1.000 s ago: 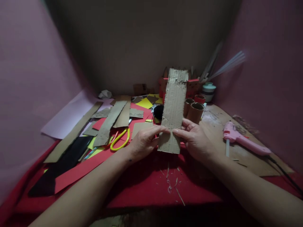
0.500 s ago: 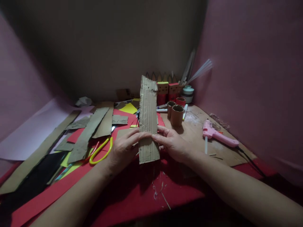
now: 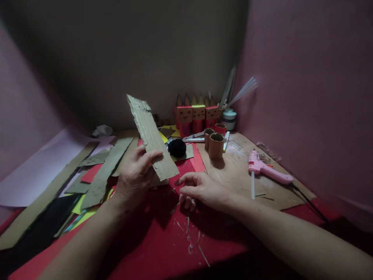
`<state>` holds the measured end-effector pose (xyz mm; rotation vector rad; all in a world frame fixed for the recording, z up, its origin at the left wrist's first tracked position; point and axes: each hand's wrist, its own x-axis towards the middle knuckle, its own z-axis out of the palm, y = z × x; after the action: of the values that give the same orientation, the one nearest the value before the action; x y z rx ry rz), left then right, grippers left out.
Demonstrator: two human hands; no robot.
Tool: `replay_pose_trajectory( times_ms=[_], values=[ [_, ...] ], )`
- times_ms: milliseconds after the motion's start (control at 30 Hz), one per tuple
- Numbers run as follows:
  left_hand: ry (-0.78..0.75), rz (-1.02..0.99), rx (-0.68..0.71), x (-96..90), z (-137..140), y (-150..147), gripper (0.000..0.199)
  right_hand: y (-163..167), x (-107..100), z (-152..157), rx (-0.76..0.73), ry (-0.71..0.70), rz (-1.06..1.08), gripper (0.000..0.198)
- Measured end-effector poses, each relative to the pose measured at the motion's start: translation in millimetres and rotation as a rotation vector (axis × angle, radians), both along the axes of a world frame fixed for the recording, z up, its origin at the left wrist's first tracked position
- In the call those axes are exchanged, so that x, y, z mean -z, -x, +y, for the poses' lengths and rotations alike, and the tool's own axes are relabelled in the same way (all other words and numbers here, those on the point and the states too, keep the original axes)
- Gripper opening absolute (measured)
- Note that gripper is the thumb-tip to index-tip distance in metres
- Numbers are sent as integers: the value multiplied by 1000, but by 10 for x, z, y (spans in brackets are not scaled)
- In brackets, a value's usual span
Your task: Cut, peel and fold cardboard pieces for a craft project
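Note:
My left hand [image 3: 134, 171] grips a strip of corrugated cardboard [image 3: 153, 140], thumb across its front and fingers behind it. The strip stands tilted, its top leaning left, with a torn notch near the upper end. Just right of its lower end, my right hand [image 3: 201, 190] hovers over the red tabletop with loosely bent fingers apart and nothing in them. A round black object [image 3: 177, 148] sits behind the strip. The yellow-handled scissors are hidden behind my left hand and arm.
Cardboard strips [image 3: 107, 171] and coloured paper cover the left side. Plain cardboard tubes [image 3: 217, 147] stand behind my right hand, near decorated box figures [image 3: 198, 112]. A pink glue gun [image 3: 266, 167] with a cord lies right. Scraps [image 3: 204, 255] litter the red surface [image 3: 163, 249].
The cardboard strip, held in both hands before, has moved left and tilted in my left hand. My right hand has let go and dropped lower. The black round object has come into view.

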<state>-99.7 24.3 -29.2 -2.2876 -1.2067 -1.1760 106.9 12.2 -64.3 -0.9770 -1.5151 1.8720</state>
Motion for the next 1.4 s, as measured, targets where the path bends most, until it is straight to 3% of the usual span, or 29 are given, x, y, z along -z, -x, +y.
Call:
replay_pose_trajectory(
  times_ms=[167, 267, 400, 533, 767, 900, 1000, 1133, 1200, 1300, 1400],
  values=[
    [57, 23, 58, 105, 10, -20, 30, -31, -33, -13, 167, -172, 71, 62],
    [49, 48, 88, 140, -3, -66, 27, -40, -100, -58, 169, -328, 69, 82],
    [21, 126, 108, 146, -51, -153, 22, -8, -114, -85, 145, -333, 193, 73],
    [10, 207, 95, 179, -91, -208, 22, 7, -76, -68, 167, -379, 159, 68],
    [13, 79, 110, 185, -157, -211, 33, 31, -45, -47, 284, -438, 108, 59],
    [203, -130, 133, 111, -228, -232, 31, 28, -38, -14, 285, -282, 245, 56],
    [426, -479, 176, 64, -240, -272, 15, -4, -27, 21, 274, -175, 225, 42],
    [567, -949, 237, 10, -170, -289, 33, -35, -14, 36, 231, -150, 167, 28],
    [702, -956, 283, -8, -132, -278, 36, -29, -15, 24, 210, -140, 172, 25],
    [995, -773, 281, -4, -120, -268, 22, -6, -18, 1, 194, -123, 159, 24],
    [1097, -695, 251, 18, -147, -272, 24, 8, -9, 0, 176, -130, 140, 21]
  ],
)
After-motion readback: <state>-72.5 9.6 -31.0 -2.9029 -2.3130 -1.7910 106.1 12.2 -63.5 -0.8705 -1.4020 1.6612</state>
